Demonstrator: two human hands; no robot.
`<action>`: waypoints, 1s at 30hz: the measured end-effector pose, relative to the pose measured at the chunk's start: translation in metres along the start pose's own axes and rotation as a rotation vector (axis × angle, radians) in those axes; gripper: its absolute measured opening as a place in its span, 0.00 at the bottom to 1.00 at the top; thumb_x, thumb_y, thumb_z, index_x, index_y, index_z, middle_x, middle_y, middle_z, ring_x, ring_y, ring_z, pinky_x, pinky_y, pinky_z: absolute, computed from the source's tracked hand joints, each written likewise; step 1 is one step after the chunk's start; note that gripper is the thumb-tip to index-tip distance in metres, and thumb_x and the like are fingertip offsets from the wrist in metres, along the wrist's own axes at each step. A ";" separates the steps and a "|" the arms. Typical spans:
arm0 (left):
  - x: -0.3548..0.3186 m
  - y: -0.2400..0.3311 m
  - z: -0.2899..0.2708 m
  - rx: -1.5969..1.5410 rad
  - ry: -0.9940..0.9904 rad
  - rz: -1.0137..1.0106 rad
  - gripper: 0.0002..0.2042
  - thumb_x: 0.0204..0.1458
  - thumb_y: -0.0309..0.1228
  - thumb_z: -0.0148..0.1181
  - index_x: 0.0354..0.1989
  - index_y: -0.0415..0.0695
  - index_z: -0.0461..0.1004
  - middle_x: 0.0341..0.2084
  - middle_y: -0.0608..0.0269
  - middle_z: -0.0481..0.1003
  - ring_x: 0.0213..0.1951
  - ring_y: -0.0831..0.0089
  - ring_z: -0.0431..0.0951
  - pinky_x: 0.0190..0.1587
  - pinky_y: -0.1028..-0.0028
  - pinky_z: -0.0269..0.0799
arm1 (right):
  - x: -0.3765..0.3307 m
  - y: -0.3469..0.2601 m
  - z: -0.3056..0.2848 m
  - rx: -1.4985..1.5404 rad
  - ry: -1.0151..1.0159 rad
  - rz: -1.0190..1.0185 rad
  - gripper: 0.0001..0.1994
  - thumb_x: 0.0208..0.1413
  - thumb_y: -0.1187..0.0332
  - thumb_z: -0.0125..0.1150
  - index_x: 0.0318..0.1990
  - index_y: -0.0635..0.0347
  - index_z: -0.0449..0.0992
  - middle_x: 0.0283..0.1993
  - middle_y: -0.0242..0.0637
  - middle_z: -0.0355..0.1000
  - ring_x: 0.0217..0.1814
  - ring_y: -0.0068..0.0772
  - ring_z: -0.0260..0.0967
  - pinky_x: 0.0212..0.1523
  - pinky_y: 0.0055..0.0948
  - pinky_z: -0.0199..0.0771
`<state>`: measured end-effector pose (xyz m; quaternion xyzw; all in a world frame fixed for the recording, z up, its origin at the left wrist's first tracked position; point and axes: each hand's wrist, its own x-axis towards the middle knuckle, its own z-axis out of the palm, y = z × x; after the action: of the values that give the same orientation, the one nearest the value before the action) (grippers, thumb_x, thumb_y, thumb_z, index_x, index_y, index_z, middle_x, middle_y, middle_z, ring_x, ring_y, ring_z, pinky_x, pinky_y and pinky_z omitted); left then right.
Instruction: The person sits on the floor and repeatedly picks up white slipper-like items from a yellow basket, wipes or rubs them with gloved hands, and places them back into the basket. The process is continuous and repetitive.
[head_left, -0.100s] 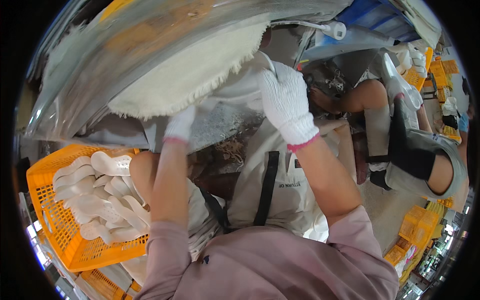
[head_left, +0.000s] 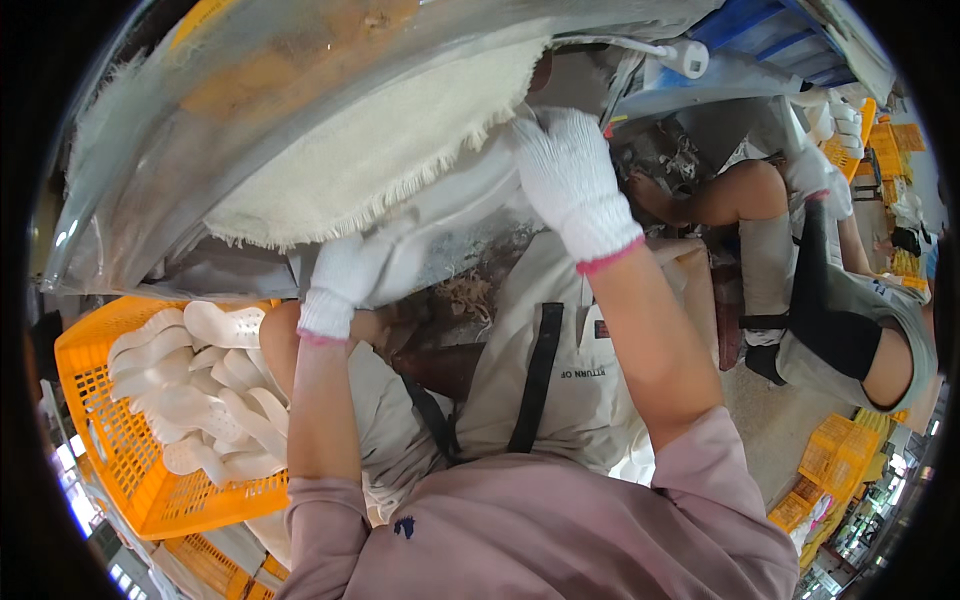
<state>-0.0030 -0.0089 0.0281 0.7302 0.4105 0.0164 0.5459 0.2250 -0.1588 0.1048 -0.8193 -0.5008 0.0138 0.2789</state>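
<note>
The left hand (head_left: pixel 350 275), in a white knit glove, is closed around the lower end of a white moulded piece (head_left: pixel 470 195), and the right hand (head_left: pixel 570 170), gloved the same way, grips that piece at its upper end, fingers curled over it. The piece runs on a slant, its long axis rising from the left hand up toward the right hand, so it lies between the two and is touched by both. Its upper side sits against the frayed rim of a pale cloth buffing wheel (head_left: pixel 380 150), which fills the space just above the hands under a clear curved guard (head_left: pixel 200 120).

Below the left forearm, at the lower left, stands an orange plastic crate (head_left: pixel 120 470) with a lattice wall. It holds a heap of white shoe-sole shaped parts (head_left: pixel 200 390), lying flat and overlapping, some with rows of small holes.

At the far right sits another person (head_left: pixel 850 340) in white gloves, well apart from the hands, with more orange and yellow crates (head_left: pixel 830 450) near them.
</note>
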 end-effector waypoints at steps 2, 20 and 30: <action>-0.035 0.008 0.018 -0.364 -0.208 0.212 0.21 0.63 0.30 0.64 0.64 0.38 0.73 0.40 0.68 0.80 0.33 0.81 0.76 0.36 0.78 0.75 | 0.000 -0.012 -0.001 0.358 -0.062 0.313 0.19 0.57 0.58 0.65 0.45 0.67 0.80 0.51 0.60 0.79 0.50 0.64 0.77 0.52 0.51 0.79; 0.038 0.037 0.033 -0.071 0.062 0.331 0.26 0.63 0.37 0.66 0.67 0.40 0.72 0.55 0.58 0.80 0.53 0.68 0.81 0.56 0.66 0.77 | 0.012 0.016 0.013 0.204 0.046 0.234 0.29 0.54 0.51 0.64 0.50 0.74 0.81 0.42 0.67 0.80 0.53 0.65 0.79 0.58 0.47 0.79; 0.023 0.078 0.097 -1.002 -0.178 -0.064 0.20 0.59 0.37 0.71 0.55 0.38 0.80 0.42 0.60 0.83 0.40 0.68 0.85 0.41 0.71 0.83 | -0.089 -0.045 -0.045 -0.351 -0.036 -0.346 0.30 0.52 0.59 0.72 0.63 0.56 0.76 0.61 0.46 0.76 0.59 0.48 0.77 0.64 0.42 0.73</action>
<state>0.1032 -0.0760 0.0430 0.3642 0.3260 0.1323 0.8623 0.1577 -0.2372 0.1413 -0.7568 -0.6334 -0.1067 0.1215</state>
